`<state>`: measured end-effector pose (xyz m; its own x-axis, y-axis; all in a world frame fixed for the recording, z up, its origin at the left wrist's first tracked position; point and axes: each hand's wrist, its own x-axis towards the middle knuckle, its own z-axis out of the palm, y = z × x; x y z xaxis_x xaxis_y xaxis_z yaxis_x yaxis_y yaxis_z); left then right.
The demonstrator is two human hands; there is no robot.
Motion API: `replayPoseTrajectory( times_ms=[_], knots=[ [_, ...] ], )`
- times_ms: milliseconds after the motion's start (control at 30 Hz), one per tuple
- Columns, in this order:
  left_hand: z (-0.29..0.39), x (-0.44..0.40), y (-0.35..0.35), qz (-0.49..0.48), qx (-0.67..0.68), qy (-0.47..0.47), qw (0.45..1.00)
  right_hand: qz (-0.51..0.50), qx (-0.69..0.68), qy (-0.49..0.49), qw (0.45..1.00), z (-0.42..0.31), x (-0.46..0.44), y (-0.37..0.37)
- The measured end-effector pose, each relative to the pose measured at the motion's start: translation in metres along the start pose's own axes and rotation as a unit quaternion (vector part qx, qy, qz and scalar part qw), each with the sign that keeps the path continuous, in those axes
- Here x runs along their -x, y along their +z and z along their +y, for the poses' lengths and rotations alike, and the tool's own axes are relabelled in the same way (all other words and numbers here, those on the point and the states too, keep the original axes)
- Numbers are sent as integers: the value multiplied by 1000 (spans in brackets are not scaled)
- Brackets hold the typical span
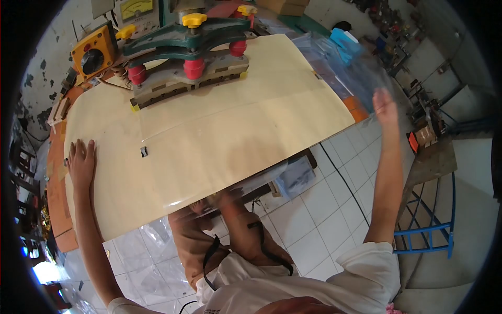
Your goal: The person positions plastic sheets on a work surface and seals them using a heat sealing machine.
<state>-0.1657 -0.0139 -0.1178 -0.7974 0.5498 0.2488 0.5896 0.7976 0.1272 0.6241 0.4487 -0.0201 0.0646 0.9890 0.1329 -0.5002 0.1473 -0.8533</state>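
Pale yellow sheeting covers the worktable, with a clear plastic film lying over part of it. My left hand rests flat near the sheet's left edge, fingers spread, holding nothing. A small dark piece lies to its right on the sheet. My right hand is raised out past the right edge, beside loose clear plastic; its fingers are blurred, and whether it holds the plastic is unclear. At the back stands a green clamp press with red spacers and yellow knobs.
A yellow control box with a black dial sits at the back left. A light blue object lies at the back right. Beyond my right arm is a blue metal rack. My legs are under the front edge, above a tiled floor.
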Motion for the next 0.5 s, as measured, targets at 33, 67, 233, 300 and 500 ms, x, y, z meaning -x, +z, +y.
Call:
replayPoseTrajectory(
  times_ms=[33,67,233,300,500],
  knots=[
    [-2,-1,2,1,-4,3,1000,48,-2,42,998,23,1,-9],
    [-3,-2,4,2,-9,7,1000,129,36,77,988,39,3,-10],
    [-6,-3,5,7,-7,15,1000,319,110,111,935,66,1,-29],
    [-6,-4,5,5,-8,19,1000,391,233,24,890,61,8,-27],
    [-1,1,2,9,-4,20,1000,363,242,-69,897,58,4,-25]
  ],
)
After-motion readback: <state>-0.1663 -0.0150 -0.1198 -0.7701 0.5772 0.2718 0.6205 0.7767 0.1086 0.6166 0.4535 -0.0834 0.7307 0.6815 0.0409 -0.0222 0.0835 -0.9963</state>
